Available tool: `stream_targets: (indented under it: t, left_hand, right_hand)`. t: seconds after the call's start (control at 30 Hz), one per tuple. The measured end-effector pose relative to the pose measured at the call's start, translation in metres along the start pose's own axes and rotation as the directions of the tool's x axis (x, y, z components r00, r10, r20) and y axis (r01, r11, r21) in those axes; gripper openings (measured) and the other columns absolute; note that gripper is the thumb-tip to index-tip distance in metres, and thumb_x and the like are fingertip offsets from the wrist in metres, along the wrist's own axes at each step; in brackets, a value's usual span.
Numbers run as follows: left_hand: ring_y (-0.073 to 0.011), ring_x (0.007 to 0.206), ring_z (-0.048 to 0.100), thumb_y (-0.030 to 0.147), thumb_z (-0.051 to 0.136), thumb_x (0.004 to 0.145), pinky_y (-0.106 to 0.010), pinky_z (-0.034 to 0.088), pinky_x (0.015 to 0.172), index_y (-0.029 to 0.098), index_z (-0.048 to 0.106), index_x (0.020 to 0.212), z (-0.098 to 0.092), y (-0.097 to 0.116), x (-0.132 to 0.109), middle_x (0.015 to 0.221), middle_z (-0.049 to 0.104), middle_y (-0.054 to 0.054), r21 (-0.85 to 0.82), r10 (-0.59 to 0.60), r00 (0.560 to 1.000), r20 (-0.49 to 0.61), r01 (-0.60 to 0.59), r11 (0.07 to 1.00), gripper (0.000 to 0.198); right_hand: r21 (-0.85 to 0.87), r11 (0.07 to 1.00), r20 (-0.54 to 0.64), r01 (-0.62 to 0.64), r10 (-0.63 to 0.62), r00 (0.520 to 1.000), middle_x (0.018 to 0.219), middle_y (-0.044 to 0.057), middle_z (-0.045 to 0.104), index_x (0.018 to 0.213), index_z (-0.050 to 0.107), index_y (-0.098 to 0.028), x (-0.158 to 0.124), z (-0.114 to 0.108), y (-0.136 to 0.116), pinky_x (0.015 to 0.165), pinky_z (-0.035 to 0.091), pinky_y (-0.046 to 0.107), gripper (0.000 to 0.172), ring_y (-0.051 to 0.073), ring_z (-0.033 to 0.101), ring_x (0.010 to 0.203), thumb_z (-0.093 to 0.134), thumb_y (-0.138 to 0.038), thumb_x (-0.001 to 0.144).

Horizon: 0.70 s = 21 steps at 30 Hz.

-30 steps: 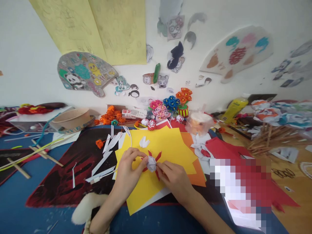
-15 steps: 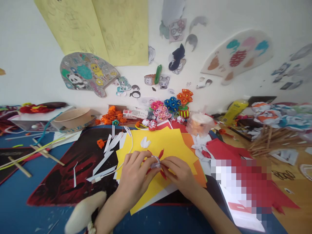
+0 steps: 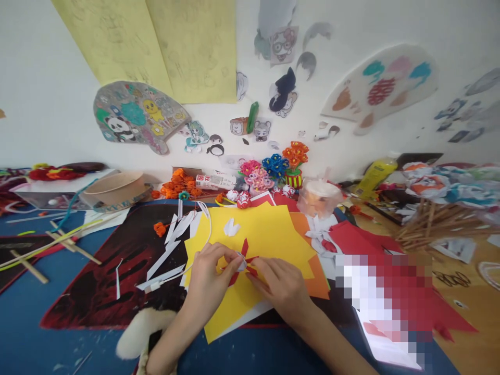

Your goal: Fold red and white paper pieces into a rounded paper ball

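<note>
The left hand [image 3: 213,268] pinches the folded white paper piece [image 3: 242,263], seemingly steadying it; the right hand [image 3: 283,285] bunches its fingertips beside the radiating red paper strips [image 3: 245,246], grip unclear. Yellow paper [image 3: 258,221] lies beneath, apparently as backing.

Yellow sheet [image 3: 258,221]: plain. Over it, folded piece [image 3: 242,263]: whitish centre, red points. Under sheet, mat [image 3: 117,247]: black, red blotches. Behind sheet, flowerpot [image 3: 294,179]: yellow-black stripes. Nearer than sheet, surface [image 3: 234,359]: blue.
</note>
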State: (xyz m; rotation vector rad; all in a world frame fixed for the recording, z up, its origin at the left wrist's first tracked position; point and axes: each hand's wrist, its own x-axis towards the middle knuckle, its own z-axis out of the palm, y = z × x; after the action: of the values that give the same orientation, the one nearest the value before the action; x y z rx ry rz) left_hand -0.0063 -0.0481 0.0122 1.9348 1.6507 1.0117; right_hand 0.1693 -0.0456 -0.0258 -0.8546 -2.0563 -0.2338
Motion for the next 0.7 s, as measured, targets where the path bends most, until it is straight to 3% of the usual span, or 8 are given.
stream_targets:
  t: [0.2,0.4,0.6,0.7]
  left_hand:
    - [-0.0206,0.074,0.057,0.032,0.063,0.081,-0.034,0.038,0.071,0.022,0.066,0.067,0.0031,0.0000,0.0012,0.073,0.069,-0.001,-0.060,-0.068,0.998,0.012,0.069,0.996,0.017]
    - [-0.0201,0.073,0.057,0.032,0.060,0.080,-0.033,0.040,0.070,0.021,0.066,0.067,0.0035,-0.0044,0.0028,0.073,0.068,-0.002,-0.060,-0.110,0.993,-0.039,0.107,0.992,0.018]
    - [-0.0178,0.066,0.057,0.033,0.059,0.082,-0.031,0.042,0.063,0.021,0.066,0.068,0.0052,-0.0079,0.0041,0.070,0.068,-0.001,-0.021,-0.042,0.997,-0.066,0.041,0.999,0.020]
    - [-0.0168,0.065,0.056,0.032,0.057,0.086,-0.029,0.043,0.060,0.021,0.065,0.072,0.0026,-0.0087,0.0057,0.073,0.069,-0.001,-0.003,0.018,0.998,-0.059,-0.018,1.000,0.020]
  right_hand:
    - [-0.006,0.998,-0.016,0.059,-0.059,0.998,0.066,0.005,0.069,0.087,0.064,-0.011,-0.0059,0.0109,-0.0001,0.055,0.047,0.029,0.017,0.015,0.064,0.056,0.051,-0.009,0.096]
    - [0.043,0.997,-0.010,0.056,-0.056,0.998,0.063,0.004,0.065,0.082,0.065,-0.012,-0.0036,0.0111,-0.0025,0.052,0.046,0.027,0.022,0.014,0.060,0.053,0.048,-0.008,0.096]
    - [0.061,0.998,0.050,0.008,-0.011,0.999,0.063,0.004,0.066,0.083,0.066,-0.013,-0.0062,0.0103,-0.0028,0.052,0.047,0.028,0.024,0.015,0.062,0.053,0.047,-0.010,0.096]
    - [0.128,0.986,0.099,-0.109,0.097,0.990,0.069,0.005,0.069,0.085,0.066,-0.016,-0.0085,0.0102,0.0018,0.054,0.049,0.027,0.026,0.016,0.064,0.057,0.045,-0.016,0.098]
